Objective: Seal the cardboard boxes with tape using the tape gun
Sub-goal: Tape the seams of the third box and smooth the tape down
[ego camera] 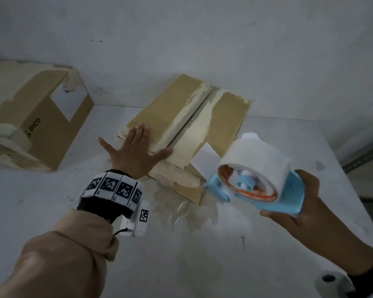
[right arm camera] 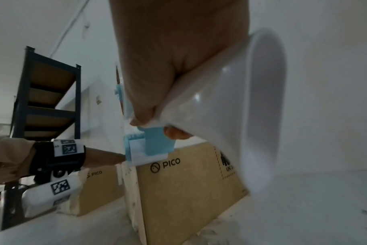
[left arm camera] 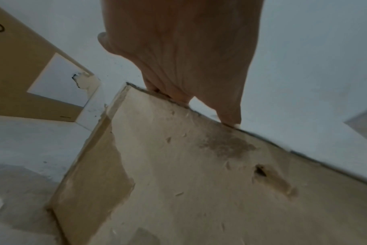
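A brown cardboard box (ego camera: 166, 110) stands in the middle of the white table, its two top flaps closed with an untaped centre seam (ego camera: 190, 123). My left hand (ego camera: 136, 147) lies flat with spread fingers on the near left of the box top; in the left wrist view the fingertips (left arm camera: 230, 119) reach over the box (left arm camera: 199, 182) top edge. My right hand (ego camera: 304, 209) grips the handle of a light blue tape gun (ego camera: 254, 181) carrying a white tape roll, held in the air just right of the box's near corner. In the right wrist view the gun's blue front (right arm camera: 155, 142) hovers at the box (right arm camera: 182, 190) top edge.
A second PICO cardboard box (ego camera: 37, 123) with torn paper patches sits at the far left against the wall. Tape scraps (ego camera: 181, 209) lie on the table before the middle box. A dark metal shelf rack (right arm camera: 46, 99) stands off to the left. The table's right edge (ego camera: 362, 190) is close.
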A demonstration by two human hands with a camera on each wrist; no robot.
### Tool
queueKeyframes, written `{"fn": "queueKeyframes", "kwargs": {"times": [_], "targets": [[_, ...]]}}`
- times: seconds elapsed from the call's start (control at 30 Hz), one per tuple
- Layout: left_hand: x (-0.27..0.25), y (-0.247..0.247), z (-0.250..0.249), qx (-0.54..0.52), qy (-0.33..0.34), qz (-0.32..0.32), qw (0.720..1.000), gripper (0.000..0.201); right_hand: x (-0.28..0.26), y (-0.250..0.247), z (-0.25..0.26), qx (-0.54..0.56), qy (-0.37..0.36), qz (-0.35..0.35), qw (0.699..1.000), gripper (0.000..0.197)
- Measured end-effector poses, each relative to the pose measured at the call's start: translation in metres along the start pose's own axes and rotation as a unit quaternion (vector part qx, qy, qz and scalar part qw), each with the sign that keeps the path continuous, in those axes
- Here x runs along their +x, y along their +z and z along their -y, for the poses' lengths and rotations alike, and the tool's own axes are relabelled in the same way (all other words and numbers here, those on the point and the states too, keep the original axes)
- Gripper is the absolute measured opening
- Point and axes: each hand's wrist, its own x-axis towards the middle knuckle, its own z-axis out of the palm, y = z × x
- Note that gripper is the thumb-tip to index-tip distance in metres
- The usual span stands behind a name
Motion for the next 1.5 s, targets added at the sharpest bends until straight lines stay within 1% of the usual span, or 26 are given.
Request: {"fn": "queueKeyframes", "kwargs": {"times": [0.07,0.13,0.2,0.23,0.3,0.33,0.4,0.47,0.53,0.63,0.77,0.87,0.93,1.0,1.1,1.2,1.27,1.33,1.37,1.4,1.47,1.5], "targets": [[-0.001,0.000,-0.001,-0.001,0.002,0.002,1.000,0.095,-0.010,-0.003,-0.003,0.012,0.015,-0.006,1.000,0.088],[-0.001,-0.001,-0.001,0.001,0.002,0.002,1.000,0.094,-0.013,0.001,-0.003,0.004,0.011,-0.005,1.000,0.089],[-0.002,-0.003,-0.005,0.003,0.002,-0.003,1.000,0.088,-0.013,0.005,-0.001,-0.008,0.006,-0.005,1.000,0.078],[-0.005,-0.004,-0.009,0.014,0.010,-0.010,1.000,0.081,-0.012,0.006,0.001,-0.018,0.003,-0.007,1.000,0.072],[-0.015,-0.003,-0.026,0.059,0.059,-0.028,0.996,0.066,-0.011,0.006,0.009,-0.032,0.002,-0.005,0.999,0.066],[-0.021,0.000,-0.036,0.070,0.089,-0.023,0.993,0.063,-0.012,0.006,0.011,-0.033,0.007,-0.003,0.999,0.065],[-0.027,0.008,-0.054,0.050,0.120,0.016,0.991,0.067,-0.012,0.008,0.012,-0.028,0.010,-0.006,1.000,0.066],[-0.026,0.015,-0.059,0.019,0.114,0.031,0.993,0.077,-0.012,0.010,0.011,-0.019,0.003,-0.010,1.000,0.066],[-0.022,0.019,-0.055,0.016,0.111,0.023,0.993,0.082,-0.012,0.010,0.010,-0.014,0.003,-0.006,1.000,0.067],[-0.023,0.021,-0.052,0.018,0.115,0.010,0.993,0.081,-0.013,0.011,0.010,-0.008,0.012,-0.003,1.000,0.067],[-0.023,0.023,-0.054,0.018,0.113,-0.005,0.993,0.081,-0.018,0.015,0.005,0.002,-0.003,-0.015,1.000,0.066],[-0.024,0.021,-0.054,0.010,0.111,-0.006,0.994,0.082,-0.021,0.022,0.003,0.059,-0.002,-0.041,0.997,0.066],[-0.025,0.020,-0.055,0.010,0.110,0.000,0.994,0.083,-0.022,0.026,0.000,0.068,-0.011,-0.055,0.996,0.070],[-0.025,0.019,-0.056,0.014,0.105,0.008,0.994,0.084,-0.021,0.027,-0.002,0.077,-0.003,-0.046,0.996,0.067],[-0.025,0.020,-0.055,0.015,0.103,0.010,0.995,0.084,-0.018,0.024,-0.004,0.063,0.001,-0.046,0.997,0.059],[-0.025,0.020,-0.054,0.019,0.105,0.011,0.994,0.090,-0.016,0.022,-0.002,0.028,0.007,-0.037,0.999,0.060],[-0.025,0.020,-0.054,0.017,0.105,0.016,0.994,0.086,-0.016,0.023,-0.002,0.013,-0.006,-0.044,0.999,0.063],[-0.025,0.020,-0.053,0.017,0.105,0.017,0.994,0.081,-0.016,0.021,-0.002,-0.023,-0.026,-0.041,0.999,0.060],[-0.024,0.019,-0.053,0.018,0.105,0.018,0.994,0.081,-0.019,0.022,-0.006,-0.048,-0.023,-0.036,0.998,0.062],[-0.024,0.019,-0.053,0.016,0.105,0.020,0.994,0.082,-0.024,0.020,-0.007,-0.068,-0.004,-0.023,0.997,0.067],[-0.023,0.019,-0.052,0.005,0.105,0.025,0.994,0.085,-0.043,0.013,-0.024,-0.089,0.079,0.011,0.993,0.067],[-0.021,0.020,-0.052,-0.002,0.102,0.020,0.995,0.085,-0.050,0.009,-0.035,-0.093,0.108,0.013,0.990,0.069]]}}
